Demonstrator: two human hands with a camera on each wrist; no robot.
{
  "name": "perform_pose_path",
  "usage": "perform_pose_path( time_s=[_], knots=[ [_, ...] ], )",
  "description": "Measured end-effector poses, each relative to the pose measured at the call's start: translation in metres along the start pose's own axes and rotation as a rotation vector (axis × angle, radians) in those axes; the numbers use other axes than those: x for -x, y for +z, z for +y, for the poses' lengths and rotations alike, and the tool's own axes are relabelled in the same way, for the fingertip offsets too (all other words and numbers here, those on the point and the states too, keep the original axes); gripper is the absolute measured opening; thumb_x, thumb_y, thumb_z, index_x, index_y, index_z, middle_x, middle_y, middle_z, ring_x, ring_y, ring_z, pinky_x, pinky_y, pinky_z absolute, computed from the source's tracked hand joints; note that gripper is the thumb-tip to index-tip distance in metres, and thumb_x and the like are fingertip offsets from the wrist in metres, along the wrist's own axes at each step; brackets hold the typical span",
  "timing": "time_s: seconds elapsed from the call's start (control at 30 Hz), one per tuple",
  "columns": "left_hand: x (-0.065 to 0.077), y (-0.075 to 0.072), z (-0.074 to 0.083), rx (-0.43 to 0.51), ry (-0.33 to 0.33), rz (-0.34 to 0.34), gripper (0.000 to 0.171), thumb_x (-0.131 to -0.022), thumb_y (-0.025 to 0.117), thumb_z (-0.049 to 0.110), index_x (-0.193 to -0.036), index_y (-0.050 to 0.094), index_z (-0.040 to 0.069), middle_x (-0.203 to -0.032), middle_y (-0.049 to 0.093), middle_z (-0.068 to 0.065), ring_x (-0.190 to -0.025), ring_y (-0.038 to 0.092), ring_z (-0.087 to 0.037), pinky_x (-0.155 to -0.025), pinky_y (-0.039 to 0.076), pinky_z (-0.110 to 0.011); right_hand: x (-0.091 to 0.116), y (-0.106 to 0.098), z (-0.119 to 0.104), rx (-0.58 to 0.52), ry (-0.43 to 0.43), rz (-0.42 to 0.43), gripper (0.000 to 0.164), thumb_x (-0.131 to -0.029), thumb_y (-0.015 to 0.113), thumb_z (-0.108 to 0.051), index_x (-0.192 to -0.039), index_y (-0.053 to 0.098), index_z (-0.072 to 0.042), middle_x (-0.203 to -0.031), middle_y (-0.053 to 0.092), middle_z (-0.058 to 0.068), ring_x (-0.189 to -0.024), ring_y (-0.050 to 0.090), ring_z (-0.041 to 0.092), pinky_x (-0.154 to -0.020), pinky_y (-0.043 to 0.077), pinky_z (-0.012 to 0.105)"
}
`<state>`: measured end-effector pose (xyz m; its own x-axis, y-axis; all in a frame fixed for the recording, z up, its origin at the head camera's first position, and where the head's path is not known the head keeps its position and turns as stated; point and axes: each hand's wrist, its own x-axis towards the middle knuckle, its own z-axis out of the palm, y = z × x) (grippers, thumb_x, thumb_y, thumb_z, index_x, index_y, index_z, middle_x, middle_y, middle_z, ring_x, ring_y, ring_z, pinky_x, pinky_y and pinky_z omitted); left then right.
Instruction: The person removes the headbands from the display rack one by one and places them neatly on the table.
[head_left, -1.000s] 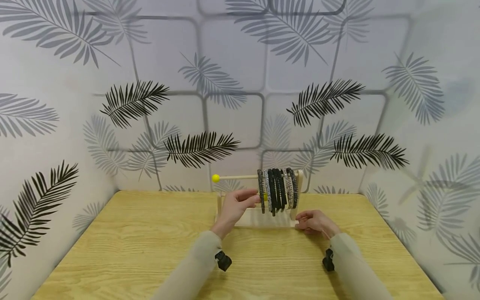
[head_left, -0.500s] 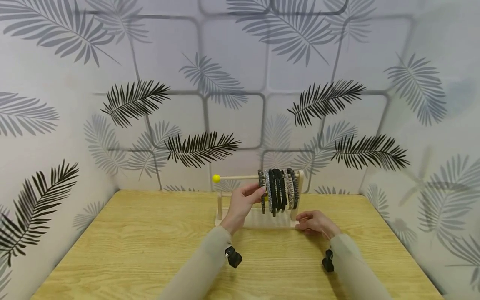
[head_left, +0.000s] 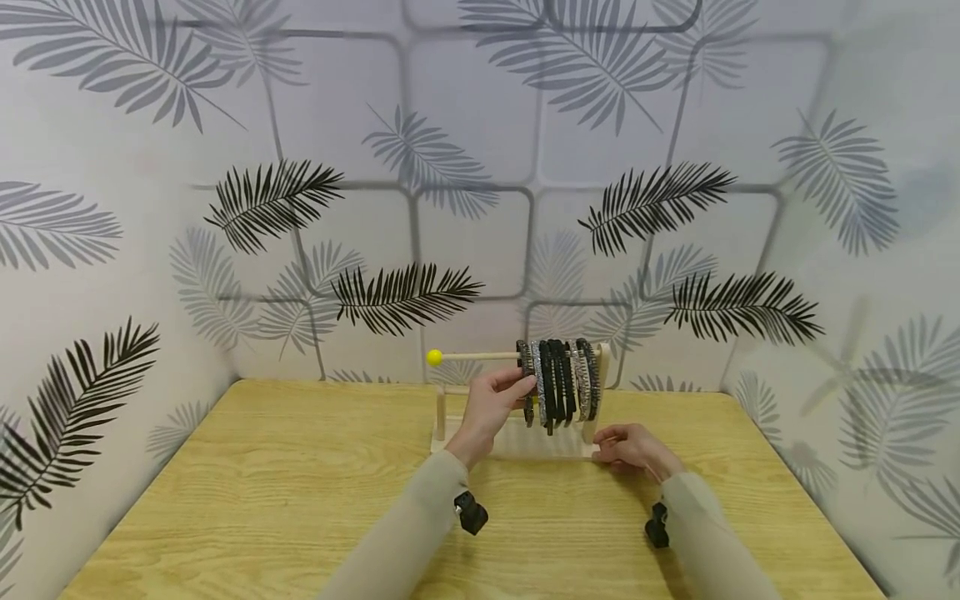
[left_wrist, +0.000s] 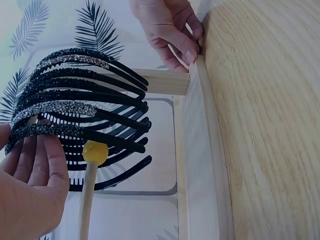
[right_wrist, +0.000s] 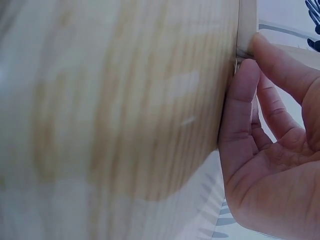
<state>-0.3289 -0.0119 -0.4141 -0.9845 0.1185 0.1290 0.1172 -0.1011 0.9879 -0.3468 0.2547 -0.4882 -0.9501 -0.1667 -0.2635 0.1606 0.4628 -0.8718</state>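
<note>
Several black headbands [head_left: 558, 379], some glittery with stones and toothed inside, hang side by side on the upper rod [head_left: 480, 357] of a pale wooden stand [head_left: 517, 440]. My left hand [head_left: 489, 410] is at the left end of the row, pinching the outermost dark sparkly headband [left_wrist: 50, 130]; in the left wrist view its fingers lie under the band, with the thumb at the frame's edge. At the stand's right end, my right hand [head_left: 632, 446] holds the corner of the base between thumb and fingers, low by the tabletop.
A yellow ball [head_left: 434, 357] caps the upper rod's left end. Another yellow ball [left_wrist: 95, 152] tips a lower rod, close to the headbands. The stand rests on a wood-grain table [head_left: 300, 483], in front of a leaf-patterned wall [head_left: 480, 233].
My left hand has moved right, from beside the row of headbands onto the outermost one, and now pinches it. The right hand stays at the base corner.
</note>
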Motion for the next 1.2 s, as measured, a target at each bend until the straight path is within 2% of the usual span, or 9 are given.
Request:
perform_pose_path(
  time_s=[0.17, 0.4, 0.6, 0.73, 0.93, 1.2],
  knots=[
    [0.0, -0.004, 0.002, 0.008, 0.005, -0.007, 0.039, -0.093, 0.07, 0.022, -0.125, 0.065, 0.001, -0.113, 0.071, -0.013, -0.094, 0.071, -0.019, -0.088, 0.056, -0.035, -0.001, 0.001, -0.002, 0.011, 0.005, 0.008, 0.034, -0.087, 0.072, -0.003, -0.118, 0.06, 0.007, -0.097, 0.064, 0.009, -0.078, 0.064, 0.012, -0.068, 0.056, 0.028],
    [0.006, -0.015, 0.001, 0.091, 0.073, -0.056, 0.027, -0.097, 0.063, 0.016, -0.119, 0.064, 0.0, -0.111, 0.072, -0.019, -0.097, 0.072, -0.028, -0.09, 0.056, -0.04, -0.001, 0.002, 0.0, 0.01, 0.013, 0.005, 0.034, -0.088, 0.072, -0.004, -0.118, 0.06, 0.006, -0.096, 0.065, 0.008, -0.079, 0.063, 0.012, -0.067, 0.055, 0.029],
    [0.009, -0.024, 0.0, 0.129, 0.104, -0.066, 0.022, -0.1, 0.058, 0.015, -0.117, 0.062, 0.001, -0.105, 0.073, -0.018, -0.087, 0.074, -0.022, -0.088, 0.057, -0.043, -0.001, 0.002, 0.0, 0.03, 0.014, 0.024, 0.033, -0.087, 0.072, -0.005, -0.117, 0.062, 0.005, -0.095, 0.064, 0.008, -0.078, 0.062, 0.013, -0.066, 0.054, 0.028],
    [0.008, -0.032, 0.002, 0.131, 0.124, -0.059, 0.022, -0.102, 0.055, 0.016, -0.119, 0.06, 0.002, -0.106, 0.072, -0.019, -0.086, 0.074, -0.024, -0.088, 0.057, -0.043, -0.001, 0.002, -0.003, 0.024, 0.006, 0.031, 0.031, -0.087, 0.072, -0.005, -0.115, 0.062, 0.005, -0.092, 0.064, 0.006, -0.075, 0.06, 0.013, -0.064, 0.053, 0.027],
    [0.008, -0.043, 0.005, 0.107, 0.114, -0.029, 0.025, -0.103, 0.053, 0.02, -0.122, 0.058, 0.005, -0.107, 0.072, -0.016, -0.08, 0.073, -0.017, -0.085, 0.058, -0.037, -0.003, 0.002, -0.003, 0.013, -0.01, 0.024, 0.029, -0.087, 0.072, -0.004, -0.113, 0.062, 0.005, -0.09, 0.063, 0.005, -0.073, 0.059, 0.012, -0.062, 0.052, 0.026],
    [0.009, -0.054, 0.006, 0.143, 0.094, -0.026, 0.024, -0.104, 0.05, 0.019, -0.12, 0.056, 0.002, -0.094, 0.07, -0.004, -0.079, 0.072, -0.016, -0.079, 0.058, -0.033, -0.001, 0.003, -0.002, 0.038, -0.003, 0.025, 0.032, -0.087, 0.073, -0.006, -0.116, 0.062, 0.005, -0.096, 0.065, 0.008, -0.075, 0.062, 0.012, -0.065, 0.054, 0.028]
  ],
)
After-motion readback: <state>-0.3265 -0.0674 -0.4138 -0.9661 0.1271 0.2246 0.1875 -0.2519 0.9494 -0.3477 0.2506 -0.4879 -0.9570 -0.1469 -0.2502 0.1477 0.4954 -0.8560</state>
